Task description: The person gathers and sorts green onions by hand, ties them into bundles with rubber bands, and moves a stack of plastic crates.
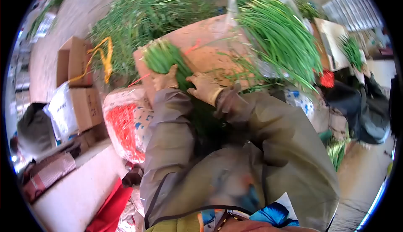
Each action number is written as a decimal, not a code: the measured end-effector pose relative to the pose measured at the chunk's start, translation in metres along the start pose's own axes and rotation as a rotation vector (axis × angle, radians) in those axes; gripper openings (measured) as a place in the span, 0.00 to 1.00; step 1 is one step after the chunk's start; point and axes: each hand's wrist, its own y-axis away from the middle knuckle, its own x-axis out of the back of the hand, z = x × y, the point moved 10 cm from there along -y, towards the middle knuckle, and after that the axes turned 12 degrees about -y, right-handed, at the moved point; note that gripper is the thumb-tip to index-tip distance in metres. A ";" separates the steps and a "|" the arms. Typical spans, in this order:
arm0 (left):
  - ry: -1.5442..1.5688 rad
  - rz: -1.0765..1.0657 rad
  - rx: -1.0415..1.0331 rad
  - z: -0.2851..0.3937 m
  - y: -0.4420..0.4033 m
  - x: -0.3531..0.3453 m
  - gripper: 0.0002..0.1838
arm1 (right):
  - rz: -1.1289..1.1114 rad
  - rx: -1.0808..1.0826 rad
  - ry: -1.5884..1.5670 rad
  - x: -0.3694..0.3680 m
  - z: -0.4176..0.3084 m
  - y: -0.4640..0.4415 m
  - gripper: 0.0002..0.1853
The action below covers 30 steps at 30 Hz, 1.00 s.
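In the head view, a bundle of green stalks (161, 57) lies at the left end of the reddish surface (210, 30), pale ends pointing away from the person. The left grip (166, 79) is curled against its left side; the right grip (205, 85) rests at its right side, and whether its fingers pinch the leaves I cannot tell. The stalks look loose and slick, so uneven pressure could make them fan out or slide apart; squeezing hard could bruise them. The leafy end drops between the sleeves (172, 104), where it could snag or bend. Loose scraps (247, 66) could get mixed in.

The bundle sits close to the surface's left edge, so a push that way risks spilling stalks toward the heap of greens (147, 15). Freer room lies rightward, around a red strip (193, 47), until the bagged greens (279, 30) close it off.
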 end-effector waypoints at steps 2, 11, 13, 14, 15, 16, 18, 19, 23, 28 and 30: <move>0.109 0.021 -0.099 0.025 0.013 0.013 0.61 | 0.003 -0.052 -0.106 0.040 0.036 0.025 0.17; -0.112 -0.020 0.052 0.027 0.026 0.022 0.59 | 0.433 0.031 0.493 0.227 0.114 0.075 0.08; -0.196 0.050 -0.052 0.021 0.025 0.018 0.62 | 0.330 -0.138 0.858 0.227 0.121 0.052 0.09; -0.115 0.034 -0.060 0.018 0.025 0.014 0.62 | 0.265 -0.201 0.934 0.218 0.154 0.041 0.10; -0.035 0.017 -0.068 0.020 0.026 0.015 0.62 | 0.142 -0.365 0.829 0.215 0.174 0.035 0.10; -0.035 -0.033 -0.036 0.018 0.026 0.014 0.62 | 0.075 -0.330 0.772 0.215 0.175 0.031 0.11; -0.062 -0.019 -0.071 0.018 0.026 0.015 0.64 | 0.002 -0.252 0.581 0.225 0.147 0.035 0.16; -0.095 -0.025 -0.110 0.018 0.026 0.012 0.65 | -0.002 -0.235 0.581 0.237 0.132 0.030 0.16; -0.200 -0.032 0.025 0.011 0.030 0.011 0.64 | 0.178 -0.198 0.508 0.295 0.108 -0.010 0.15; -0.055 0.027 -0.049 0.002 0.021 0.006 0.66 | 0.253 -0.401 0.858 0.322 0.170 -0.078 0.24; -0.049 0.034 -0.060 -0.001 0.019 0.002 0.66 | 0.206 -0.547 0.801 0.310 0.193 -0.085 0.37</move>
